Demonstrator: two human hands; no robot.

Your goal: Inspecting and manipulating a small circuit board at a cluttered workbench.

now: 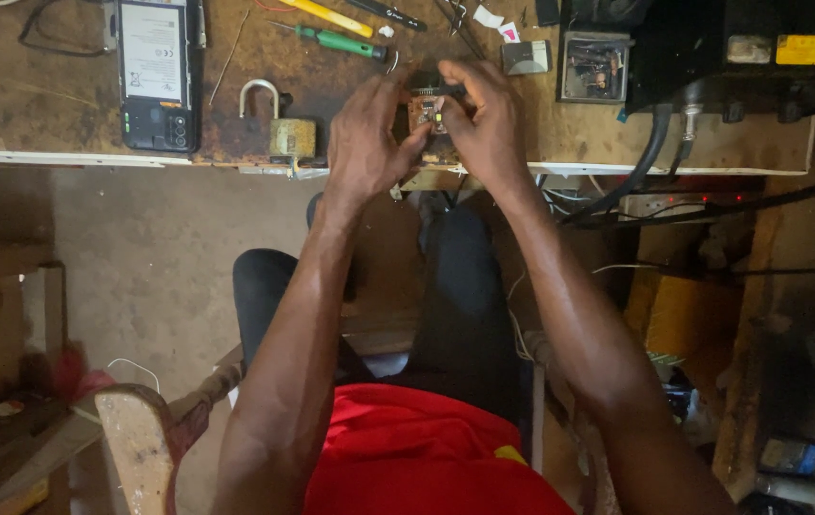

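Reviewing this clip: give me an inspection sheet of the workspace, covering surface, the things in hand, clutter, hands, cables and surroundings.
Surface: worn, stained wooden bench with a pale front edge.
Things in hand: small brown circuit board, held between both hands just above the bench edge.
Clutter: opened phone lying back up, padlock with its shackle raised, green screwdriver, yellow tool, small grey box.
Hands: left hand and right hand both grip the board with their fingertips.
Cables: thick black cable drops from the dark equipment at the bench's right end; thin wires hang under the bench.
Surroundings: bare floor, wooden stool.
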